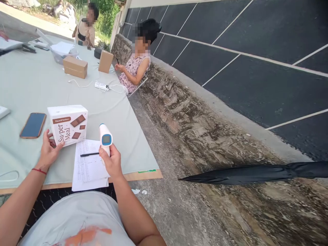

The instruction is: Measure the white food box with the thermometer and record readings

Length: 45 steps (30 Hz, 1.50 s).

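A white box (pixel 67 118) printed "NutriMotion Su-per Meal" stands on the table. My left hand (pixel 51 150) grips its lower left corner, thumb on the front face and fingers at the side. In my right hand (pixel 112 162) is a white and blue infrared thermometer (pixel 105 132), wrapped by the handle. Its small screen faces me and its nose points away over the table. Under it lie sheets of paper (pixel 88 171) with rows of writing, and a black pen (pixel 89 154) rests on them. A smartphone (pixel 33 125) lies left of the box, screen up.
The cloth-covered table (pixel 123 136) ends at a slanting right edge. Farther back are two cardboard boxes (pixel 75 67), a power strip (pixel 101 86) with a cable, and a plastic tub (pixel 61 56). Two people sit beyond. A folded black umbrella (pixel 238 173) lies at right.
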Available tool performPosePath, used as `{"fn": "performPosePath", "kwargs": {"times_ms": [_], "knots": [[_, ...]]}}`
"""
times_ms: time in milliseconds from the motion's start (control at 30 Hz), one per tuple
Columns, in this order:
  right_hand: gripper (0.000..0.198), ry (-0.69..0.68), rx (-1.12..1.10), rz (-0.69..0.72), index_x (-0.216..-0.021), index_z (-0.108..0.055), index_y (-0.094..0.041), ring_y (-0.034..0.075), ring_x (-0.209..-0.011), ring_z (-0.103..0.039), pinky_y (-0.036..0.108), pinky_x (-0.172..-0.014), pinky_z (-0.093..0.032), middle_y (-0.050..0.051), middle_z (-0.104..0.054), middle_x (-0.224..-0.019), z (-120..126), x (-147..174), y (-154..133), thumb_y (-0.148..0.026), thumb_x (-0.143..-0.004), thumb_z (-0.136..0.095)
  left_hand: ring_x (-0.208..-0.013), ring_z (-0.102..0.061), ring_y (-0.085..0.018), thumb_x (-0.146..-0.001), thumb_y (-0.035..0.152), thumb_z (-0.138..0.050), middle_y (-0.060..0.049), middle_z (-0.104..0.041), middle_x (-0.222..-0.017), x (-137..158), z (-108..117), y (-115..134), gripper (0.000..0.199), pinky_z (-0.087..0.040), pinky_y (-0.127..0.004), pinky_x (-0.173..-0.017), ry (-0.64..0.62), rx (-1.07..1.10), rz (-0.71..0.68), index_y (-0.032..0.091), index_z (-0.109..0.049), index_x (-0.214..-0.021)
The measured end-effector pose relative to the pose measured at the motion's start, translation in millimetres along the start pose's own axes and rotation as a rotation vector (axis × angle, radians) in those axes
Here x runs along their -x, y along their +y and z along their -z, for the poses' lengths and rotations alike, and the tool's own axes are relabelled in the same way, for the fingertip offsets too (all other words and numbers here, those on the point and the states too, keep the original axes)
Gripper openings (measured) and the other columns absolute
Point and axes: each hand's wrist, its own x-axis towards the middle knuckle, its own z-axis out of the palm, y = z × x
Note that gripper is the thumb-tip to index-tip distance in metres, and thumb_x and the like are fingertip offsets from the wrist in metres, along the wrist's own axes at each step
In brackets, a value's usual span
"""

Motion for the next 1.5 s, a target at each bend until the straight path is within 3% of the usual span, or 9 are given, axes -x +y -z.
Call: {"fn": "performPosePath", "kwargs": {"times_ms": [167, 367, 500, 600, 700, 833, 1067, 1200, 1500], "knots": [[0.053, 0.183, 0.372, -0.049, -0.121, -0.061, -0.021, 0.024, -0.101, -0.062, 0.036, -0.089, -0.05, 0.008, -0.069, -0.114, 34.8, -23.1, 38.6, -0.045, -0.074, -0.068, -0.078, -0.051, -0.017, -0.073, 0.05, -0.074, -0.014, -0.048, -0.136, -3.4, 4.4, 2.6, 0.091, -0.052, -0.038, -0.073, 0.133, -0.07, -0.02, 0.022, -0.03, -0.149], [0.039, 0.192, 0.841, -0.102, -0.116, -0.066, -0.023, 0.026, -0.098, -0.06, 0.039, -0.087, -0.045, 0.008, -0.069, -0.104, 85.9, -36.1, 94.5, -0.036, -0.079, -0.064, -0.095, -0.052, -0.025, -0.078, 0.041, -0.07, -0.013, -0.044, -0.129, -1.2, 3.8, 3.7, 0.071, -0.051, -0.043, -0.079, 0.186, -0.179, -0.113, 0.019, -0.041, -0.138], [0.03, 0.238, 0.97, 0.061, -0.113, -0.068, -0.019, 0.03, -0.108, -0.054, 0.045, -0.092, -0.041, 0.016, -0.061, -0.114, 86.7, -26.6, 105.1, -0.03, -0.086, -0.061, -0.105, -0.048, -0.028, -0.082, 0.036, -0.067, -0.014, -0.039, -0.126, 9.4, 3.3, 13.0, 0.057, -0.049, -0.045, -0.08, 0.289, -0.228, -0.223, 0.018, -0.041, -0.13], [0.025, 0.071, 0.94, 0.213, -0.111, -0.07, -0.022, 0.027, -0.106, -0.053, 0.044, -0.094, -0.04, 0.013, -0.06, -0.112, 67.3, -18.3, 99.4, -0.027, -0.092, -0.055, -0.109, -0.046, -0.03, -0.083, 0.03, -0.066, -0.014, -0.042, -0.117, 15.5, 1.8, 20.3, 0.048, -0.048, -0.045, -0.082, 0.327, -0.291, -0.362, 0.016, -0.044, -0.122], [0.024, -0.2, 0.928, 0.268, -0.109, -0.072, -0.023, 0.024, -0.096, -0.054, 0.04, -0.091, -0.041, 0.009, -0.061, -0.1, 45.4, -14.3, 92.5, -0.023, -0.093, -0.055, -0.097, -0.053, -0.027, -0.083, 0.027, -0.062, -0.011, -0.051, -0.107, 18.7, -3.0, 21.5, 0.031, -0.049, -0.044, -0.081, 0.205, -0.336, -0.464, 0.018, -0.051, -0.111], [0.02, -0.339, 0.977, 0.231, -0.096, -0.071, -0.022, 0.023, -0.09, -0.055, 0.038, -0.086, -0.041, 0.007, -0.063, -0.089, 34.3, -13.4, 88.2, -0.017, -0.093, -0.052, -0.079, -0.059, -0.022, -0.09, 0.026, -0.05, -0.008, -0.062, -0.095, 21.0, -11.1, 18.2, 0.012, -0.049, -0.038, -0.072, -0.178, -0.387, -0.535, 0.021, -0.058, -0.098], [0.014, -0.046, 0.42, -0.004, -0.088, -0.058, -0.021, 0.017, -0.071, -0.055, 0.031, -0.069, -0.044, 0.001, -0.06, -0.076, 23.3, -24.8, 74.1, -0.035, -0.086, -0.054, -0.106, -0.058, -0.03, -0.095, 0.032, -0.044, -0.013, -0.066, -0.12, 22.1, -20.9, 21.6, 0.032, -0.046, -0.046, -0.089, -0.505, -0.473, -0.669, 0.021, -0.066, -0.116], [0.016, -0.045, 0.05, -0.138, -0.077, -0.055, -0.022, 0.013, -0.06, -0.05, 0.027, -0.06, -0.043, -0.003, -0.057, -0.068, -8.7, -29.4, 71.6, -0.037, -0.072, -0.058, -0.123, -0.051, -0.033, -0.097, 0.03, -0.043, -0.012, -0.06, -0.135, 23.4, -24.4, 24.9, 0.036, -0.04, -0.051, -0.097, -0.635, -0.48, -0.743, 0.026, -0.066, -0.124], [0.008, -0.025, 0.116, -0.162, -0.064, -0.052, -0.024, 0.014, -0.062, -0.05, 0.029, -0.065, -0.044, -0.004, -0.055, -0.063, -32.1, -20.6, 82.8, -0.032, -0.066, -0.054, -0.121, -0.052, -0.031, -0.098, 0.036, -0.043, -0.01, -0.062, -0.132, 20.3, -23.0, 20.6, 0.035, -0.041, -0.051, -0.097, -0.678, -0.49, -0.69, 0.029, -0.069, -0.121]]}}
